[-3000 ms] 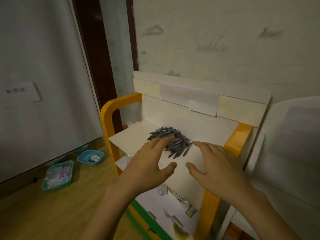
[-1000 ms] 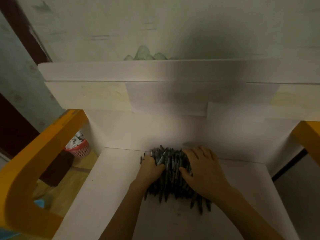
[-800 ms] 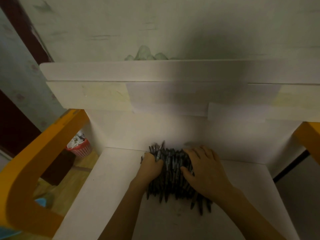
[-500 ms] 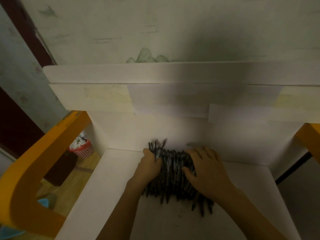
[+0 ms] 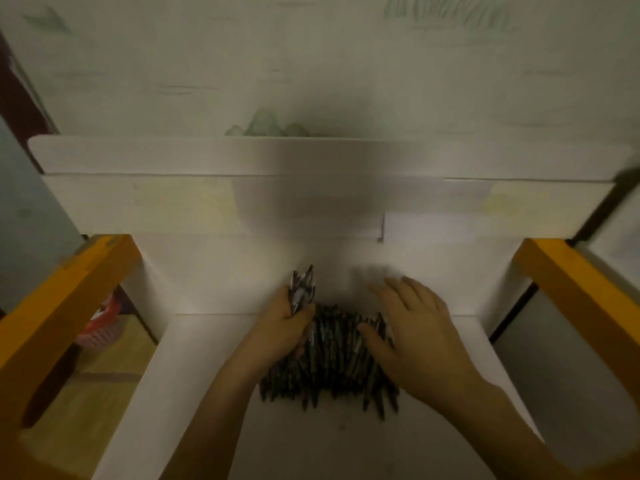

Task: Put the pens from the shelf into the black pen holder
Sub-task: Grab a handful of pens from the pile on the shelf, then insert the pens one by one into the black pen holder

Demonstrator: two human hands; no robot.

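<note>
A heap of dark pens lies on the white shelf, close to its back wall. Most pens run with their long axes front to back, ends toward the wall and toward the person, a few skewed at the near edge. The left hand is closed around a small bundle at the heap's left side; the bundle stands nearly upright, tips fanning upward past the fingers. The right hand rests spread and flat on the heap's right side, fingers open, thumb pressing into the pens. Orange rails flank the shelf on both sides. A red basket sits on the floor below left. The pen holder is out of view.
</note>
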